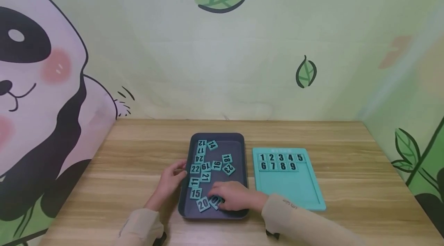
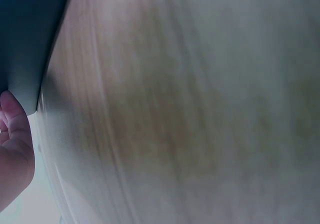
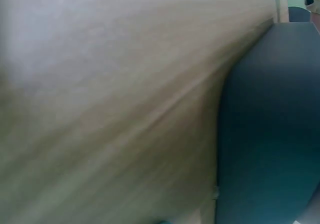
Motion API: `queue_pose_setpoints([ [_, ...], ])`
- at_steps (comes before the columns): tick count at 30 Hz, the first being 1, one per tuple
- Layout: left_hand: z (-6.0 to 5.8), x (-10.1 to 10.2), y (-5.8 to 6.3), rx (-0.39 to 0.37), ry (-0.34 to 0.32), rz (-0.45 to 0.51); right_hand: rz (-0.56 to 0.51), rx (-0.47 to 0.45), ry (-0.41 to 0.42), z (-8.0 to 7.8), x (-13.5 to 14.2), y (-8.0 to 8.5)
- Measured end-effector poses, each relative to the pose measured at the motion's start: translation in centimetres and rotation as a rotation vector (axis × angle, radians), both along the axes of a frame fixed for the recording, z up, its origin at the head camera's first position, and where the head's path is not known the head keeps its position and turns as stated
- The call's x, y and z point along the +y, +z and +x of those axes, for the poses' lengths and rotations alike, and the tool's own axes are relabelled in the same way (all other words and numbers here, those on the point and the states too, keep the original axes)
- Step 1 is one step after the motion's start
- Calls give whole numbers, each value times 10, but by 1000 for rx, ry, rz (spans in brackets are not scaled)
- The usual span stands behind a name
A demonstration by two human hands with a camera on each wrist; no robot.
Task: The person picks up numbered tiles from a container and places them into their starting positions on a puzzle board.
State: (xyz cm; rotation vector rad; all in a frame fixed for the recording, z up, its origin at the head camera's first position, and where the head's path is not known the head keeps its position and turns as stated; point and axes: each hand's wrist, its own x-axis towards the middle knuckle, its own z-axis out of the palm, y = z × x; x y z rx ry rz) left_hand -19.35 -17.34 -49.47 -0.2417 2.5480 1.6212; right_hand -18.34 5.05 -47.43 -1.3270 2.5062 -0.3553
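Observation:
In the head view, a dark tray (image 1: 234, 149) holds loose teal number tiles, among them 20 (image 1: 202, 204), 15 (image 1: 195, 193) and 23 (image 1: 229, 169). Low in the tray, my right hand (image 1: 234, 196) pinches a number tile (image 1: 214, 201) whose digits are partly covered by the fingers. My left hand (image 1: 170, 179) rests against the tray's left side, its fingers loosely bent at the outer edge. The left wrist view shows the thumb (image 2: 14, 109) touching the tray's outer wall. To the right, a turquoise board (image 1: 289, 186) carries tiles 1 to 9 in two rows.
Both the tray and the board lie on a wood-grain table (image 1: 347, 161), with a narrow gap between them. Behind the table hangs a backdrop (image 1: 166, 45) with a panda and leaves. The right wrist view shows mostly table and the tray's outer wall (image 3: 270, 124).

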Motion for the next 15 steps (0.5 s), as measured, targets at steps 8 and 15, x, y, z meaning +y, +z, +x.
queue_pose_setpoints([
  [8, 1, 2, 1, 4, 9, 5, 22, 3, -85, 0, 0, -4],
  [15, 1, 2, 0, 12, 8, -1, 46, 39, -150, 1, 0, -5],
])
